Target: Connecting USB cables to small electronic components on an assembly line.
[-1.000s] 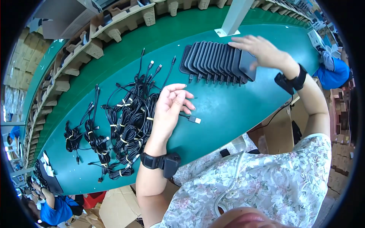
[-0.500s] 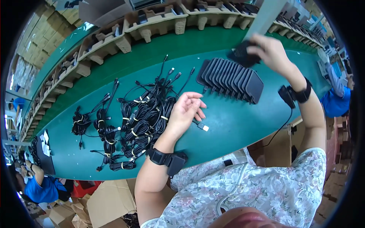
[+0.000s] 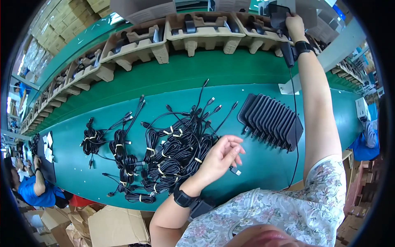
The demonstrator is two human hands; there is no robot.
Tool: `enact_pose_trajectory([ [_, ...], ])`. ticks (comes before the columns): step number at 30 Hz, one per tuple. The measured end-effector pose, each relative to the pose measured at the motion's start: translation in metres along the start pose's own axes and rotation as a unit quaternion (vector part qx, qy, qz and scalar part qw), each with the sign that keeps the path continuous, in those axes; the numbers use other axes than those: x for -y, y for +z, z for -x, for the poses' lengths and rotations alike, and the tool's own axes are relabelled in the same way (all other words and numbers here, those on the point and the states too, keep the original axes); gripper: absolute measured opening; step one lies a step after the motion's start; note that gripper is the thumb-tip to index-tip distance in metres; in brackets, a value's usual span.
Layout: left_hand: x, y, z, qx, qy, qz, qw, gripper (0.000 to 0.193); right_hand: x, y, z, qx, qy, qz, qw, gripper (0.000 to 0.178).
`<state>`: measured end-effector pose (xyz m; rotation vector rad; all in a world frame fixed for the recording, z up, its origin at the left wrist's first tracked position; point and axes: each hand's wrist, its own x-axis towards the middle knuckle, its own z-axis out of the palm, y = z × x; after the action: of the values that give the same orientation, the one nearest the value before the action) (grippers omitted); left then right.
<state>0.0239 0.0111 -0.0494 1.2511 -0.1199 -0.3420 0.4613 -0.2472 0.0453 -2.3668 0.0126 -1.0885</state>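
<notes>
My right hand (image 3: 295, 26) is stretched far out at the back right. Its fingers grip the edge of a flat black plate (image 3: 278, 15), held over a brown molded pulp tray (image 3: 263, 35). Loosely curled, my left hand (image 3: 222, 158) hangs over the near edge of a pile of bundled black cables (image 3: 173, 154); its fingers are a little apart and hold nothing visible. A cable plug (image 3: 235, 171) pokes out below that hand. Right of the pile, a leaning row of similar black plates (image 3: 271, 121) rests on the green table (image 3: 263, 175).
A row of pulp trays (image 3: 205, 37) with black parts runs along a raised shelf behind the table. A slanted pale post (image 3: 329, 55) stands right of my right arm. Open cardboard (image 3: 117, 224) lies below the left front edge. Co-workers in blue sit at both ends.
My right hand has carried the black plate from beside the row of plates up and away to the trays. My left hand stays by the cable pile, while the whole view has shifted.
</notes>
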Motion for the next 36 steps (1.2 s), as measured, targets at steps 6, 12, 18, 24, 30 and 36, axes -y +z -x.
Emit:
enact_pose_trajectory([
  [6,0.0,0.003,0.003,-0.019,-0.006,0.017,1.0,0.022,-0.061,0.046,-0.032,0.099,-0.003,0.063,0.993,0.037],
  [12,0.0,0.0,-0.006,-0.003,0.0,0.0,1.0,0.021,-0.064,0.047,-0.035,0.21,-0.259,0.246,0.91,0.034],
  [18,-0.002,0.004,-0.005,-0.01,0.003,-0.004,1.0,0.019,0.07,0.0,0.065,0.089,-0.322,0.085,0.939,0.027],
  [24,0.005,0.001,0.0,-0.021,0.019,-0.015,0.999,0.015,0.248,-0.061,0.218,0.258,-0.514,-0.267,0.773,0.015],
  [30,0.012,0.001,-0.011,-0.02,0.038,-0.035,0.998,0.013,0.344,-0.07,0.297,0.341,-0.591,-0.37,0.631,0.017],
  [36,0.017,0.0,-0.012,-0.019,0.041,-0.043,0.998,0.014,0.41,-0.074,0.356,0.387,-0.641,-0.448,0.49,0.026],
])
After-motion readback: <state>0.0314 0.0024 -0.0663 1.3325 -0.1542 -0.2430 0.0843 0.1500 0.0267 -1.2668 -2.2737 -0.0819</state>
